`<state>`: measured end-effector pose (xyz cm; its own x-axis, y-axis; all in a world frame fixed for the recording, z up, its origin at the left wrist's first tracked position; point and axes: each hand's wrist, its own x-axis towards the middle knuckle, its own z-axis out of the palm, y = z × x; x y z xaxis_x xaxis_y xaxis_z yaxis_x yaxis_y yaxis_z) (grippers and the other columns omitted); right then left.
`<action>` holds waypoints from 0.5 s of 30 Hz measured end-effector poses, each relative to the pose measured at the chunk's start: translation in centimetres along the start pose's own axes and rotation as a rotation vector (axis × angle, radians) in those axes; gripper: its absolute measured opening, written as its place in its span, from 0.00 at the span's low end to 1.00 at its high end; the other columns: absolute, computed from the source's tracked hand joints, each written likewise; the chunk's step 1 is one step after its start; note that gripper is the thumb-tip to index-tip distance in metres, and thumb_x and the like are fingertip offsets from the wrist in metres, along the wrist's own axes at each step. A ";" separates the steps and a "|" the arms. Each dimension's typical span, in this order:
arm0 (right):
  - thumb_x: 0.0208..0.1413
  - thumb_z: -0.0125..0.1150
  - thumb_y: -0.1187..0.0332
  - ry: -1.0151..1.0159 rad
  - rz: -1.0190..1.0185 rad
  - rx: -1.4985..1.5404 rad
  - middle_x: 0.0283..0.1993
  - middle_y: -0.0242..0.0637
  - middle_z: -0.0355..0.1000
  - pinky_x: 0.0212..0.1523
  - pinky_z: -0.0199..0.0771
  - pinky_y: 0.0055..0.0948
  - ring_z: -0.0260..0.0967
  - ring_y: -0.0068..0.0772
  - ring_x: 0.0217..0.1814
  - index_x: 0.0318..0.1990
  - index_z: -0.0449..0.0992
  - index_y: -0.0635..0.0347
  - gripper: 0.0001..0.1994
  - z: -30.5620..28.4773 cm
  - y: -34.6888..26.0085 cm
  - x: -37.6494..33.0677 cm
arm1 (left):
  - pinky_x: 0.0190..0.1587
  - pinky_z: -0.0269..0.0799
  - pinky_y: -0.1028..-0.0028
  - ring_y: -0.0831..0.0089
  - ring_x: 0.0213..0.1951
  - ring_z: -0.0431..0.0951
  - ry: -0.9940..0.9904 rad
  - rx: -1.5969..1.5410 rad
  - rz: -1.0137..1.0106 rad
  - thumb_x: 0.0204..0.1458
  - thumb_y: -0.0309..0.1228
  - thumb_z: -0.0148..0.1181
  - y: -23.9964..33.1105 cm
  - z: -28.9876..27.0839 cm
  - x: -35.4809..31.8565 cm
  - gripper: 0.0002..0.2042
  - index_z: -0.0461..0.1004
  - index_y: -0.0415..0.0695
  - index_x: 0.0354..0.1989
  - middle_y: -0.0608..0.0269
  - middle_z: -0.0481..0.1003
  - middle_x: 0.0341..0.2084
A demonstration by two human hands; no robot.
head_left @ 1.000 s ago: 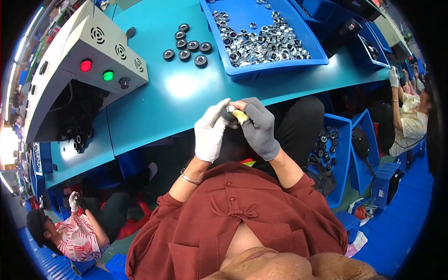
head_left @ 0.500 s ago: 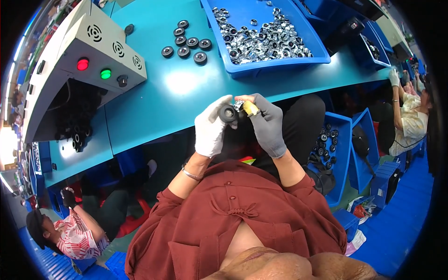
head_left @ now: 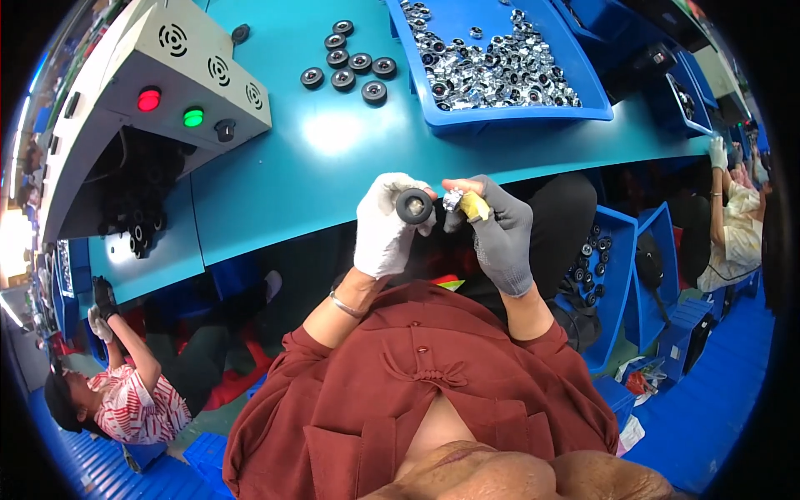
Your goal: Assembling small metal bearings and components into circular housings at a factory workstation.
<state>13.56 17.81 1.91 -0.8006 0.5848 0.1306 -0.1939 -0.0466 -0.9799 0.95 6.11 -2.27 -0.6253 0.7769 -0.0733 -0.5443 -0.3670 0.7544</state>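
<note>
My left hand (head_left: 382,229), in a white glove, pinches a small black rubber tyre (head_left: 402,208) with its open hole facing up toward me. Across a narrow gap, my right hand (head_left: 507,240) in a grey glove grips a shiny silver wheel hub (head_left: 452,199) between thumb and fingers. A yellow wrapping (head_left: 475,206) covers part of a finger on that hand. Both hands are above my lap, just off the near edge of the teal table (head_left: 333,179). The tyre and the hub are apart.
Beyond my hands stands a blue tray (head_left: 521,118) of silver hubs. Several black wheels (head_left: 342,79) lie left of it. A pale machine (head_left: 125,71) with red and green lights occupies the left. At right, a blue crate (head_left: 615,325) holds black wheels. Co-workers sit on both sides.
My hands have drawn apart, and a gap now shows between the tyre and the silver hub. The co-worker at lower left has raised their hands toward the table.
</note>
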 end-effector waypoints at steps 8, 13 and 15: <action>0.64 0.51 0.80 -0.030 -0.036 -0.061 0.40 0.35 0.75 0.39 0.73 0.20 0.72 0.19 0.36 0.52 0.80 0.66 0.13 0.8 -1.1 -0.1 | 0.28 0.74 0.77 0.73 0.29 0.78 0.019 -0.041 -0.061 0.58 0.27 0.64 -0.1 -0.2 -0.5 0.11 0.70 0.37 0.45 0.54 0.77 0.39; 0.57 0.58 0.84 -0.077 -0.246 -0.411 0.37 0.42 0.77 0.34 0.75 0.24 0.76 0.30 0.34 0.50 0.80 0.66 0.14 1.1 -1.7 0.1 | 0.30 0.76 0.77 0.74 0.34 0.78 0.067 0.126 0.014 0.58 0.27 0.64 -0.7 -0.4 -0.9 0.12 0.72 0.37 0.48 0.58 0.77 0.40; 0.54 0.59 0.84 -0.088 -0.296 -0.484 0.37 0.43 0.77 0.34 0.75 0.25 0.76 0.33 0.33 0.49 0.81 0.66 0.15 1.0 -1.6 0.1 | 0.33 0.77 0.77 0.74 0.35 0.79 0.054 0.163 0.044 0.59 0.27 0.63 -0.7 -0.5 -1.2 0.12 0.72 0.37 0.48 0.58 0.78 0.40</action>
<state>13.22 17.11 3.69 -0.8000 0.4458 0.4016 -0.1519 0.4971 -0.8543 1.77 5.12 -3.02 -0.6778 0.7319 -0.0695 -0.4206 -0.3085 0.8532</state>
